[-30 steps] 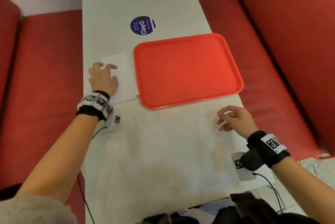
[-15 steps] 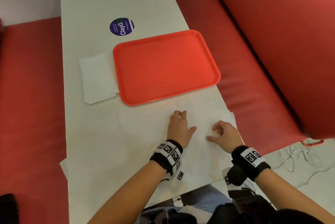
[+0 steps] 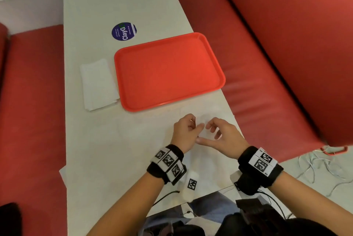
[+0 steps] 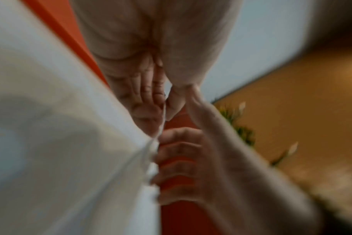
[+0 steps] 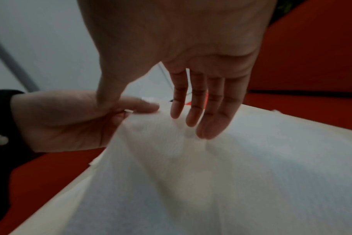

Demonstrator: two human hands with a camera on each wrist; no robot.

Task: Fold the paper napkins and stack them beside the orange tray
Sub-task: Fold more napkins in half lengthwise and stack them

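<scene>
An orange tray [image 3: 168, 71] lies mid-table, and a folded white napkin stack [image 3: 98, 84] sits just left of it. In front of the tray an unfolded white napkin [image 3: 208, 161] is spread near the table's right front corner. Both hands meet over it. My left hand [image 3: 193, 126] pinches a lifted edge of this napkin [image 5: 211, 174] between thumb and fingers [image 4: 149, 98]. My right hand [image 3: 212, 130] hovers beside it. Its nearly straight fingers [image 5: 197, 111] touch the top of the sheet, and its thumb reaches toward the left hand [image 5: 60, 120].
A round purple sticker [image 3: 124, 31] marks the table [image 3: 114, 149] behind the tray. Red bench seats [image 3: 267, 92] run along both long sides. White cables [image 3: 315, 165] lie on the floor at the right. The table's front edge is just below my wrists.
My left hand left the folded stack, crossed to the napkin in front of the tray, lay flat on it, and now pinches its lifted edge. My right hand closed in beside it.
</scene>
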